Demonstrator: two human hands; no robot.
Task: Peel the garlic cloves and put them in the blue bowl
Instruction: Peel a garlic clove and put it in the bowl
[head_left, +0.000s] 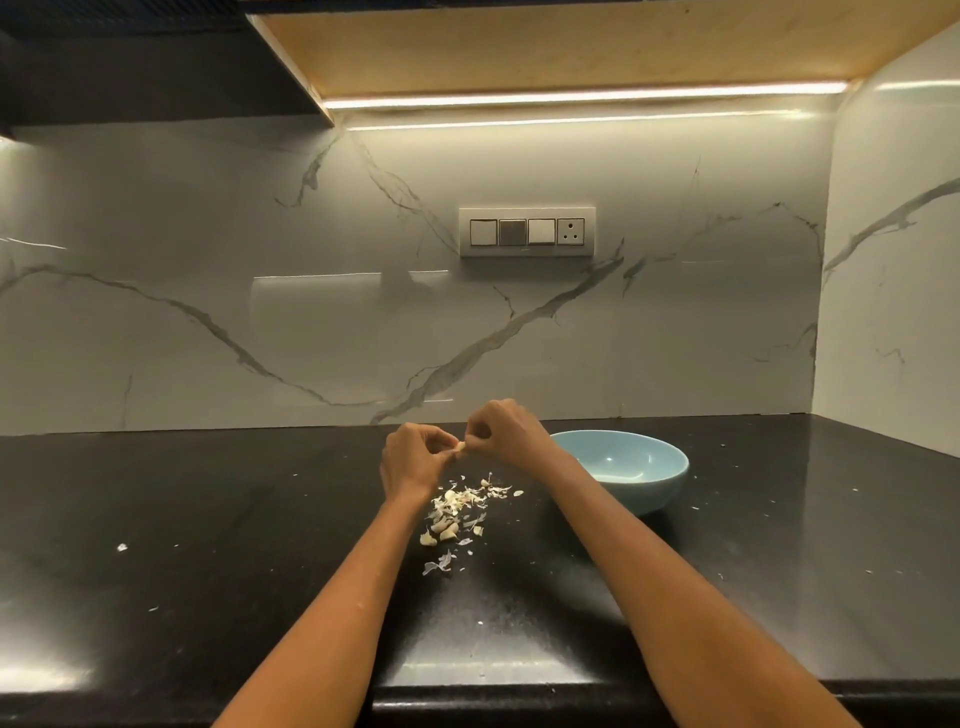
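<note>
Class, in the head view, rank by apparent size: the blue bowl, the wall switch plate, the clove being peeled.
1. Light blue ceramic bowl and white wall switch plate: alike, plate farther.
2. Garlic clove between both hands.

garlic clove (460, 447) mostly hidden by fingers

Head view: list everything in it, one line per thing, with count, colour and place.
blue bowl: one, pale blue, on the countertop right of the hands.
garlic clove: one, whitish, pinched between both hands.
pile of cloves and skins: count unclear, cream, on the countertop below the hands.
countertop: one, black, scattered skin flecks.
switch panel: one, white, on the marble wall.
left hand: one, holds the clove.
right hand: one, pinches the clove.
</note>
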